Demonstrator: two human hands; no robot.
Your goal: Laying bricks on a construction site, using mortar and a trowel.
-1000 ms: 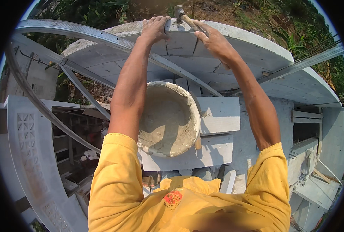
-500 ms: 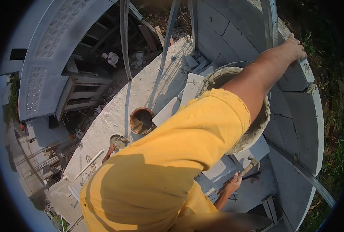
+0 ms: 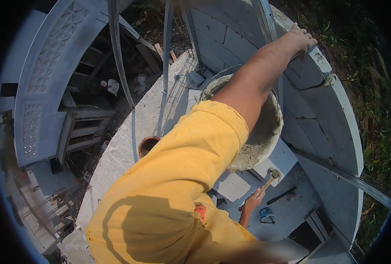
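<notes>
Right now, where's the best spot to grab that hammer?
By the lower end of its wooden handle, coming from the person's side, just where the right hand grips the hammer. The handle is slim and slants toward the body, while the heavy head rests at the far end on the pale block.
</notes>
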